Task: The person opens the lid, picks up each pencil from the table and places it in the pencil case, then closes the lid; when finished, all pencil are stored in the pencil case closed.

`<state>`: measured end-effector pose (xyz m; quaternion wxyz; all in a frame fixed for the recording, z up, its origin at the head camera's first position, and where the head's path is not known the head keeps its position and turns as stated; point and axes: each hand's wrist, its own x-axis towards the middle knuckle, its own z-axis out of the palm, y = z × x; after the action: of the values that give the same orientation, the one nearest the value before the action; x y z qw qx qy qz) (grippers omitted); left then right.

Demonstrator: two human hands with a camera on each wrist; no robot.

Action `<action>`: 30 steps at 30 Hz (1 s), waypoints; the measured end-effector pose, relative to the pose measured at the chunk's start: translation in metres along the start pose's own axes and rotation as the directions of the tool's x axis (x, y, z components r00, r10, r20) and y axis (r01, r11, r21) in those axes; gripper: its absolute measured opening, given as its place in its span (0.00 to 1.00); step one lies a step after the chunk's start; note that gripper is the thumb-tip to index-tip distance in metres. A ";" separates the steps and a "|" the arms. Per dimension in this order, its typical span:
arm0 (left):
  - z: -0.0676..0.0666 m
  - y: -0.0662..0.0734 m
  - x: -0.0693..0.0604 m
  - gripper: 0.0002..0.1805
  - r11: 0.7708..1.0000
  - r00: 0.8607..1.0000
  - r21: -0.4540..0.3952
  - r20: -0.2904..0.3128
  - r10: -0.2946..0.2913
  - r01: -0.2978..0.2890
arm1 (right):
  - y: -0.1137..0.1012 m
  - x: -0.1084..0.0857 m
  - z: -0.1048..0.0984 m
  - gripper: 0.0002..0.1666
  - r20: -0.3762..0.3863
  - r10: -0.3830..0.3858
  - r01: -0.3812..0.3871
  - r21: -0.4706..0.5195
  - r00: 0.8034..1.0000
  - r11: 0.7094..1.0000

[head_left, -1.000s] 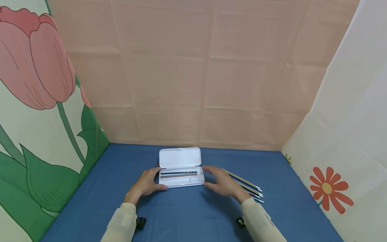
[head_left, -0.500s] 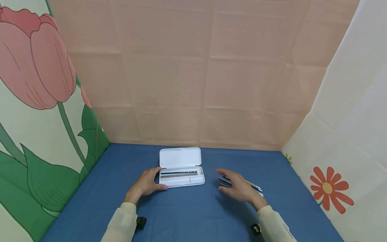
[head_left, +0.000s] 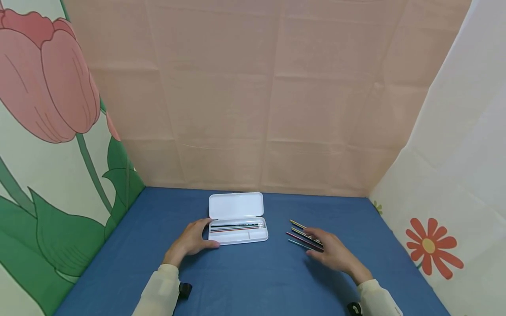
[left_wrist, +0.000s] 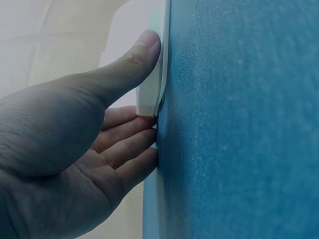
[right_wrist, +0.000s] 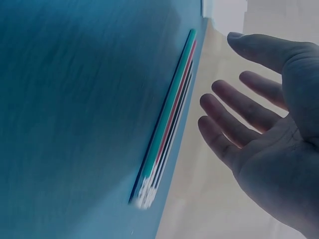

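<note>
Left hand (head_left: 190, 239) grips an open white pencil case (head_left: 231, 239), striped pencils (head_left: 235, 228) inside; right hand (head_left: 332, 251), fingers wide, hovers above loose pencils (right_wrist: 170, 107)

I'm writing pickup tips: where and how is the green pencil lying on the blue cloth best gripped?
Probably pinch the green pencil across its shaft near mid-length, coming from above and the person's side. Long and thin, it lies flat on the blue cloth at the group's near edge, leaving that side free; the other pencils lie along its far side.
</note>
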<state>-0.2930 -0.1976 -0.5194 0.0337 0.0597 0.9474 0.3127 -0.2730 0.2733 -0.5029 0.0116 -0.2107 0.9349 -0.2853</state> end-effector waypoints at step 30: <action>0.001 -0.002 0.001 0.53 1.000 1.000 0.002 0.004 -0.007 0.007 | 0.024 -0.026 -0.016 0.22 0.066 0.037 -0.035 -0.041 0.997 0.999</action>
<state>-0.2940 -0.1984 -0.5209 0.0365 0.0567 0.9478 0.3117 -0.2607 0.3106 -0.5047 0.0438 -0.2035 0.9432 -0.2589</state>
